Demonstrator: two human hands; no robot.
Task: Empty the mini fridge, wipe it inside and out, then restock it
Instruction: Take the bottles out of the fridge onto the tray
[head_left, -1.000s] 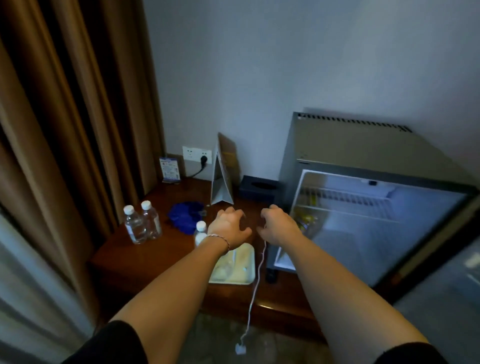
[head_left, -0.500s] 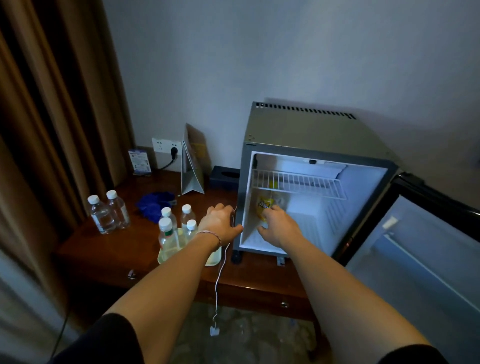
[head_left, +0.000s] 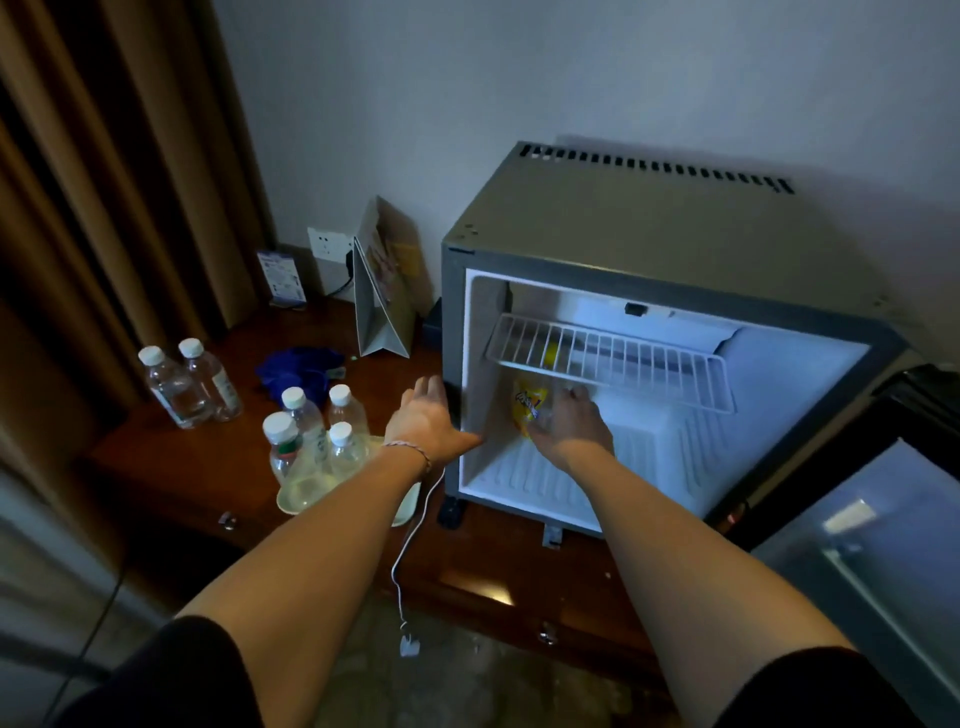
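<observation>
The mini fridge stands open and the emptying looks nearly done: four water bottles already sit on a tray just left of it, and only a yellow-labelled bottle is inside, under the wire shelf. The right hand curls around this bottle, while the left hand rests with straight fingers at the fridge's left edge. The wiping and restocking are, I judge, still to do; a blue cloth lies farther left of the fridge.
</observation>
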